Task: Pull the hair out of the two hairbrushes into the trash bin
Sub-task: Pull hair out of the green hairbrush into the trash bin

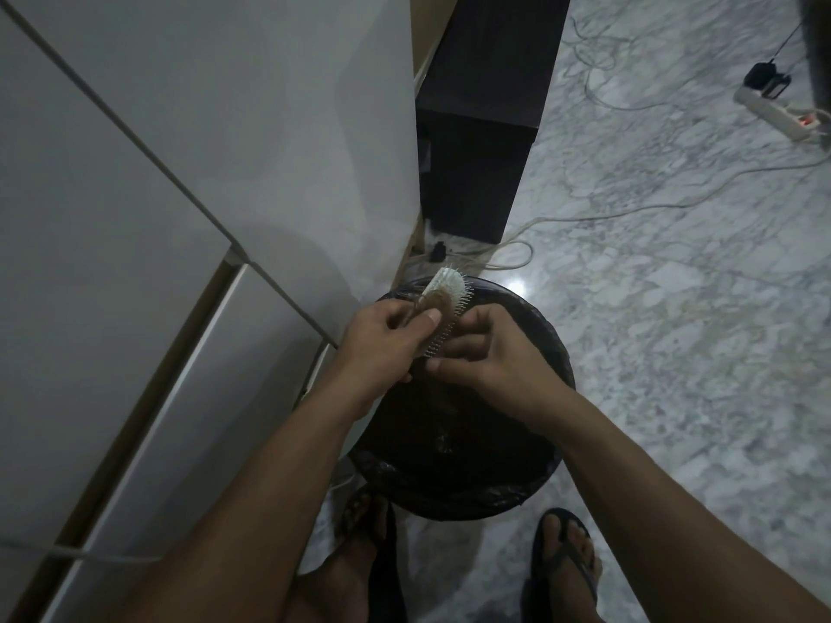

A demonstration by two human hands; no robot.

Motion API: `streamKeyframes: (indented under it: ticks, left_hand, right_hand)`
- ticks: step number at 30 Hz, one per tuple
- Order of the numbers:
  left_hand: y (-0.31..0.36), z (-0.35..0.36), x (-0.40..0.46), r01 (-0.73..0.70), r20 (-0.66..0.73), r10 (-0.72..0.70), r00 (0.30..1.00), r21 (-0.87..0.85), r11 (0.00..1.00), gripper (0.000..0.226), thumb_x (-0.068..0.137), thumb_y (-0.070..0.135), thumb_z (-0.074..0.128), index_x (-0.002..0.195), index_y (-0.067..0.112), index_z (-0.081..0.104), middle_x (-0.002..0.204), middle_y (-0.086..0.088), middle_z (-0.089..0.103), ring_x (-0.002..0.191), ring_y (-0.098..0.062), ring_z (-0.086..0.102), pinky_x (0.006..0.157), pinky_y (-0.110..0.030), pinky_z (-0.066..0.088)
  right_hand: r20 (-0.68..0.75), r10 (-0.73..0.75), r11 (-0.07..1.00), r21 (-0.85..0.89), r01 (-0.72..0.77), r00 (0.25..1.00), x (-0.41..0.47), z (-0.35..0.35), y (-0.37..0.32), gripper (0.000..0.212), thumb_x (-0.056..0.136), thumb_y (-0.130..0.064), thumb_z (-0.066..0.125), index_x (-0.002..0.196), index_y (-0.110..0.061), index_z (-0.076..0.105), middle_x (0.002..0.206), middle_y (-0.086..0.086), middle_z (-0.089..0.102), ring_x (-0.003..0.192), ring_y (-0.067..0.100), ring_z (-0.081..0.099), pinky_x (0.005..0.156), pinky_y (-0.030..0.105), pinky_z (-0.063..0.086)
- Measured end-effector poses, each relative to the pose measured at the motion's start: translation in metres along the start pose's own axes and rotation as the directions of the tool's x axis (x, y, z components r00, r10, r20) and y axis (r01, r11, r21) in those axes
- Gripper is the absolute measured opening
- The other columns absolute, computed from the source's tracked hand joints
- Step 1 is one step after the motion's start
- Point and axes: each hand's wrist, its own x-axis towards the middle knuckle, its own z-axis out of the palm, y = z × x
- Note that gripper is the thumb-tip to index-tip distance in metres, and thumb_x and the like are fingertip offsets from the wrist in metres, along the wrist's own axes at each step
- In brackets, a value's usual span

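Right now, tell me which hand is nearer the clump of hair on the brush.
Left. The left hand has its thumb pressed on the hair clump; the right hand grips the hairbrush lower down, beside the bristles.

A home: marble floor (674, 308), fridge (180, 173), power strip (782, 114).

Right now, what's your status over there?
Left hand grips white bristled hairbrush. Right hand picks at bristles. Brown hair clump on brush, over black-lined trash bin. Nothing blocking.

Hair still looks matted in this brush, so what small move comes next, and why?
Probably pinch the brownish hair clump with the left hand and peel it off the hairbrush: the right hand steadies the brush, directly over the trash bin.
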Motion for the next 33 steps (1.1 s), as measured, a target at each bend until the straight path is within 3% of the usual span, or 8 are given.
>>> streamKeyframes:
  ticks: [5,8,10,16,22,27,30,33]
  left_hand:
    - [0.0,-0.002,0.001,-0.038,-0.045,0.038,0.998,-0.002,0.999,0.01,0.091,0.031,0.066,0.083,0.025,0.07,0.075,-0.001,0.067,0.064,-0.015,0.061,0.046,-0.026,0.045]
    - [-0.001,-0.004,0.003,-0.049,-0.079,0.049,0.996,-0.001,0.999,0.012,0.092,0.031,0.064,0.086,0.023,0.07,0.077,-0.005,0.067,0.065,-0.017,0.061,0.047,-0.027,0.046]
    - [-0.003,-0.005,0.004,-0.048,-0.105,0.048,0.993,0.005,0.999,0.013,0.091,0.033,0.064,0.088,0.022,0.07,0.075,-0.002,0.067,0.064,-0.017,0.061,0.047,-0.028,0.047]
    - [-0.002,-0.001,0.004,-0.012,-0.243,0.007,0.97,-0.017,1.0,0.021,0.09,0.036,0.064,0.074,0.022,0.067,0.068,0.0,0.066,0.057,-0.018,0.059,0.054,-0.035,0.05]
    - [0.006,-0.016,0.007,0.031,-0.378,-0.061,0.924,-0.085,0.996,0.019,0.093,0.035,0.062,0.087,0.017,0.066,0.07,0.0,0.063,0.06,-0.02,0.062,0.047,-0.027,0.045]
    - [0.009,-0.012,0.005,0.012,-0.373,-0.05,0.926,-0.103,0.995,0.02,0.093,0.033,0.062,0.075,0.023,0.062,0.069,0.001,0.063,0.06,-0.019,0.062,0.042,-0.024,0.047]
    - [0.012,-0.017,0.005,-0.018,-0.434,-0.06,0.899,-0.173,0.985,0.018,0.093,0.033,0.062,0.088,0.016,0.067,0.069,0.003,0.062,0.058,-0.015,0.06,0.038,-0.02,0.046]
    - [0.014,-0.016,0.003,-0.012,-0.357,-0.062,0.932,-0.2,0.98,0.021,0.094,0.034,0.061,0.098,0.014,0.069,0.078,0.002,0.066,0.066,-0.014,0.062,0.044,-0.022,0.049]
  right_hand:
    - [0.033,-0.048,0.983,-0.176,0.053,0.998,0.002,-0.01,0.002,0.027,0.083,-0.013,0.074,0.107,-0.013,0.064,0.069,-0.003,0.074,0.062,0.004,0.068,0.058,0.016,0.051]
    - [0.064,-0.076,0.949,-0.302,0.092,0.995,0.002,-0.017,0.002,0.012,0.089,-0.017,0.067,0.096,-0.021,0.075,0.074,-0.001,0.075,0.067,0.01,0.069,0.064,0.026,0.057]
    - [0.054,-0.067,0.933,-0.35,0.082,0.996,0.002,-0.02,0.001,0.012,0.089,-0.017,0.066,0.089,-0.023,0.076,0.076,0.002,0.075,0.072,0.018,0.07,0.07,0.029,0.057]
    - [-0.035,-0.086,0.861,-0.506,0.056,0.996,0.008,-0.032,0.009,0.011,0.087,-0.019,0.068,0.084,-0.026,0.077,0.07,-0.013,0.068,0.071,0.002,0.065,0.066,0.017,0.047]
    - [-0.2,-0.043,0.751,-0.653,-0.1,0.979,0.012,-0.053,0.02,0.016,0.086,-0.011,0.064,0.092,-0.018,0.078,0.088,0.001,0.073,0.087,0.015,0.065,0.073,0.023,0.046]
    - [-0.344,-0.035,0.673,-0.702,-0.232,0.938,0.011,-0.062,0.025,0.023,0.085,-0.005,0.059,0.091,-0.015,0.079,0.096,0.01,0.075,0.092,0.029,0.067,0.076,0.03,0.053]
    - [-0.342,-0.022,0.6,-0.756,-0.261,0.94,0.009,-0.062,0.024,0.025,0.085,-0.004,0.056,0.092,-0.012,0.079,0.094,0.013,0.075,0.09,0.032,0.066,0.08,0.039,0.056]
    - [-0.188,0.079,0.615,-0.764,-0.197,0.979,0.01,-0.058,0.024,0.021,0.087,-0.009,0.06,0.094,-0.016,0.078,0.083,0.0,0.072,0.089,0.025,0.067,0.075,0.03,0.052]
